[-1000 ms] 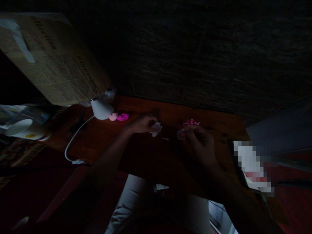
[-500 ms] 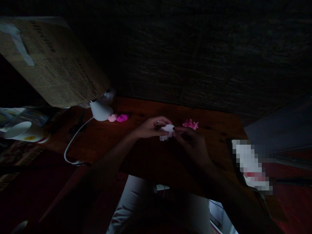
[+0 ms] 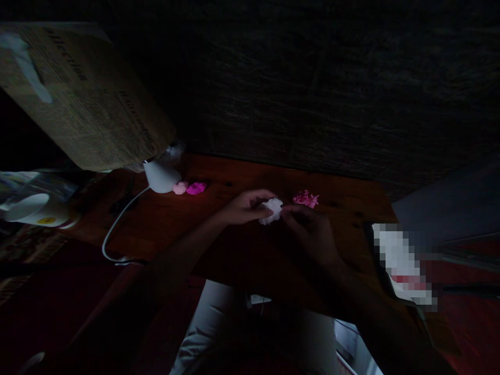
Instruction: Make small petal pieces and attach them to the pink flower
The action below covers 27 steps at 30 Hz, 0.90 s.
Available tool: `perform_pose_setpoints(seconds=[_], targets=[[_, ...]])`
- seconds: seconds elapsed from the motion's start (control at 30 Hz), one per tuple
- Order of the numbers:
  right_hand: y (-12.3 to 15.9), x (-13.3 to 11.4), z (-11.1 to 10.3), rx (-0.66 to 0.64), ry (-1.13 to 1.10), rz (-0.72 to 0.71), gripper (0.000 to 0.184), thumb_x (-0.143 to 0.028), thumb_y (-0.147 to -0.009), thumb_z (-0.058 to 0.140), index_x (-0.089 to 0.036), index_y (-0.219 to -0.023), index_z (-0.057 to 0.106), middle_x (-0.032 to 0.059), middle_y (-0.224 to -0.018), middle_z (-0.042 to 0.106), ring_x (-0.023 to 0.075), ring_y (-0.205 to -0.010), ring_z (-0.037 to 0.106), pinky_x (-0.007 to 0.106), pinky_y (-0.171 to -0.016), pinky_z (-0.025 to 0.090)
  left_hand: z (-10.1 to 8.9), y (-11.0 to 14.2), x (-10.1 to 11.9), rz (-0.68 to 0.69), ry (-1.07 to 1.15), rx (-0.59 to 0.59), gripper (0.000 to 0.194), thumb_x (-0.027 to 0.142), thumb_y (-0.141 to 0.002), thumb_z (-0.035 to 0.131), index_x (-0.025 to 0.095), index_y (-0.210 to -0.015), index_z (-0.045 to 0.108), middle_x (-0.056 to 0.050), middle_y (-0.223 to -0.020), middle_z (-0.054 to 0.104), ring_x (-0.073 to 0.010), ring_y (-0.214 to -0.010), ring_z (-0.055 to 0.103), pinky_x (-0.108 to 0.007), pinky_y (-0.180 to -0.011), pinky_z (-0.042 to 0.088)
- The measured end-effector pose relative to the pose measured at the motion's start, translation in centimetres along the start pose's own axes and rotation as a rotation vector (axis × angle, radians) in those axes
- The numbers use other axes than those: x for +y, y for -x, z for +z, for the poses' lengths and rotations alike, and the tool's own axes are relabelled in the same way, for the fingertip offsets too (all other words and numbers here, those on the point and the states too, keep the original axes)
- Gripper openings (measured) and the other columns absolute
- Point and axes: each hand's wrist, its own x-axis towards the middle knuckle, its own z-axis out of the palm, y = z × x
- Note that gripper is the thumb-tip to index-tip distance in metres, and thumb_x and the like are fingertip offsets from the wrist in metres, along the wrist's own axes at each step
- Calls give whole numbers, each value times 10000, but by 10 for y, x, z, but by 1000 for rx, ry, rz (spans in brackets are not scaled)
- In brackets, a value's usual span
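Over the wooden table, my left hand (image 3: 247, 207) holds a white ruffled piece (image 3: 272, 211) between thumb and fingers. Its material is hard to tell in the dim light. At the right edge of that piece, the thumb and fingertips of my right hand (image 3: 308, 228) are pinched together and appear to grip its rim. Just beyond the right hand lies a pink frilly clump (image 3: 305, 198). To the left, a pale pink lump (image 3: 180, 187) and a bright magenta lump (image 3: 196, 188) sit side by side.
A lamp with a newsprint shade (image 3: 105, 114) and white base (image 3: 162, 177) stands on the table (image 3: 238, 177) at left, its white cable (image 3: 113, 224) curving forward. A white paper cup (image 3: 33, 211) is farther left. A blurred-out flat item (image 3: 402, 260) lies right. A dark wall (image 3: 312, 94) rises behind.
The white piece has shifted slightly right and turned, showing more of its face. My left hand has moved a little right with it, and the right fingertips have slid along its edge.
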Motion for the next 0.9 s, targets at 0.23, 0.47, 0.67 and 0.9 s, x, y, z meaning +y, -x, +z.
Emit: perform_pose_setpoints(seconds=[0.23, 0.47, 0.67, 0.9], targets=[[-3, -8, 1, -69, -277, 210, 239, -411, -791, 766, -203, -909, 764, -4, -708, 701, 127, -585, 570, 270, -578, 464, -1, 0, 4, -69, 58, 19, 323, 201, -688, 801, 135, -982, 687, -35, -932, 689, -129, -834, 631, -242, -744, 487], [-6, -10, 0, -80, -471, 388, 248, -410, -711, 826, -203, -840, 782, -11, -665, 672, 104, -558, 525, 236, -526, 404, 4, -3, -4, -121, 253, 58, 375, 240, -650, 826, 141, -982, 682, -28, -877, 688, -130, -774, 633, -264, -724, 494], [-3, -5, 1, -24, -268, 223, 269, -419, -768, 803, -229, -959, 796, 30, -845, 778, 164, -695, 661, 292, -644, 523, 6, -3, -3, -104, 127, 61, 348, 283, -700, 838, 140, -972, 676, -9, -870, 665, -101, -775, 610, -226, -693, 464], [2, 0, 0, -40, 87, -41, 222, -393, -895, 683, -259, -1040, 783, 54, -1020, 803, 240, -889, 740, 373, -802, 565, 8, -3, -3, -135, 71, 48, 339, 327, -695, 841, 131, -897, 651, 15, -761, 625, -72, -665, 564, -209, -622, 432]])
